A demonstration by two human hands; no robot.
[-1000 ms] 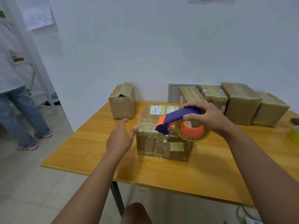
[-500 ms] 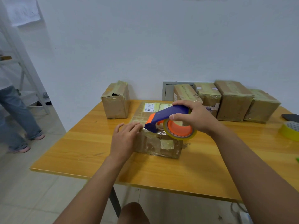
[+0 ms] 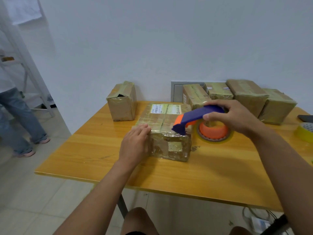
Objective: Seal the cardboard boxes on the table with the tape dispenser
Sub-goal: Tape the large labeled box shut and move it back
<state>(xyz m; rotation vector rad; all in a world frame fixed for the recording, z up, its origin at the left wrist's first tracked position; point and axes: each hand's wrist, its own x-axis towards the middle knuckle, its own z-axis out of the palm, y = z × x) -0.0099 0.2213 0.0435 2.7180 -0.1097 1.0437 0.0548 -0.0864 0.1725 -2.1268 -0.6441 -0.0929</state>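
Both hands on the box (image 3: pixel 165 133): left hand (image 3: pixel 135 145) flat on its near-left corner as brace, right hand (image 3: pixel 235 118) gripping tape dispenser (image 3: pixel 201 122), blade seemingly at near-right top edge.

Plain white wall (image 3: pixel 152 39), pale tiled floor (image 3: pixel 25 200), wooden table (image 3: pixel 101 150).

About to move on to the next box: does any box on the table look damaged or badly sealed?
Yes. The lone box at the table's far left corner has a torn, gaping dark hole at its top front edge, with the tape lifted around it. The box under the left hand is crumpled and heavily patched on its front face.
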